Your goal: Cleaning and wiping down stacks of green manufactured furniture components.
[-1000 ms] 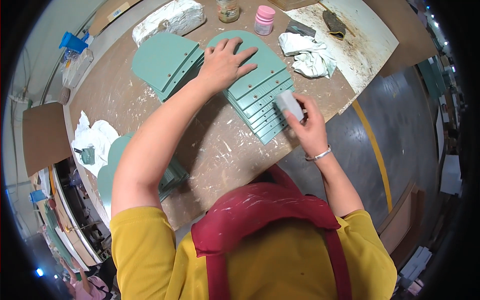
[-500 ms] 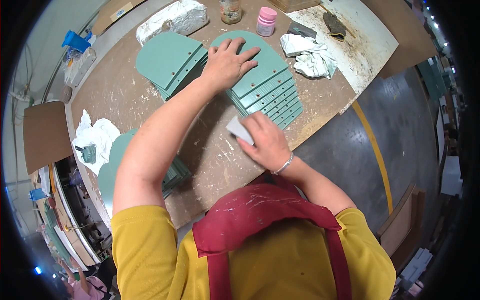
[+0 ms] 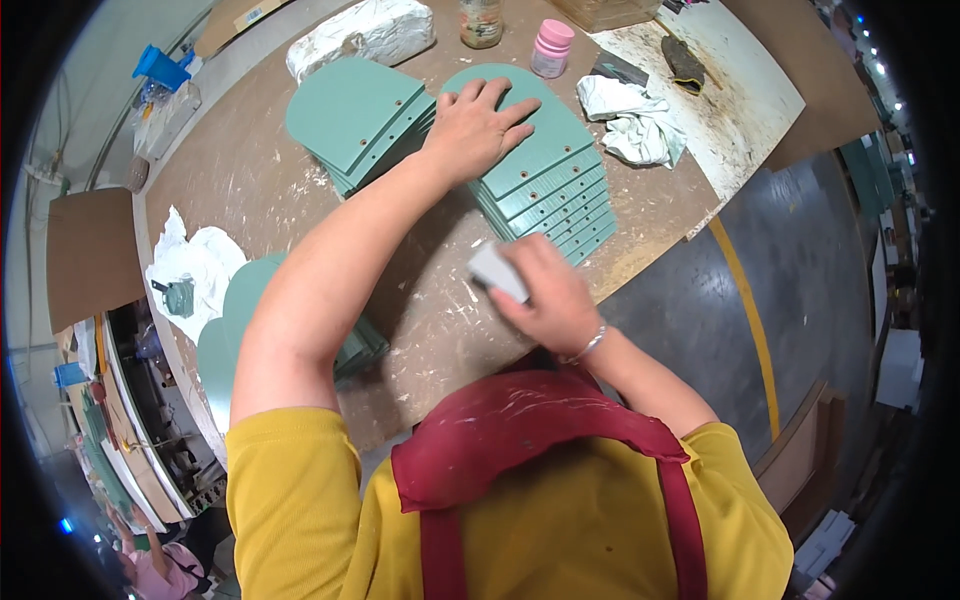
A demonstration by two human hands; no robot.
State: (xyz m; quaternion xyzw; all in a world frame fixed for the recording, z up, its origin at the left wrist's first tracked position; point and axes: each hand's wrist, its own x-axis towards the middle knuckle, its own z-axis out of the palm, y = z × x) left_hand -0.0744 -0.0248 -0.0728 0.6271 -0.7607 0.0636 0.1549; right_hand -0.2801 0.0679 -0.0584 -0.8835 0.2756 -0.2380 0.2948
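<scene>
My left hand (image 3: 474, 130) lies flat, fingers spread, on the top board of a fanned stack of green round-ended boards (image 3: 560, 135). Rows of small holes run along the boards' straight, stepped ends. Close to the near ends of that stack, my right hand (image 3: 553, 298) grips a light grey block (image 3: 497, 272), which looks like a sanding block; the hand is slightly blurred. Whether the block touches the lowest boards cannot be told. A second stack of green boards (image 3: 350, 110) sits just left of my left hand. More green boards (image 3: 240, 300) are partly hidden beneath my left forearm.
Along the back of the brown worktable (image 3: 430, 330) are a white wrapped bundle (image 3: 365, 38), a glass jar (image 3: 481, 25) and a pink-lidded jar (image 3: 551, 50). A crumpled cloth (image 3: 640, 125) lies right of the boards. At left, a small green pot (image 3: 178, 298) rests on white cloth (image 3: 208, 262).
My right hand has moved slightly toward my body with the grey block, which has tilted. My left hand keeps its place on the boards. The whole view has shifted a little.
</scene>
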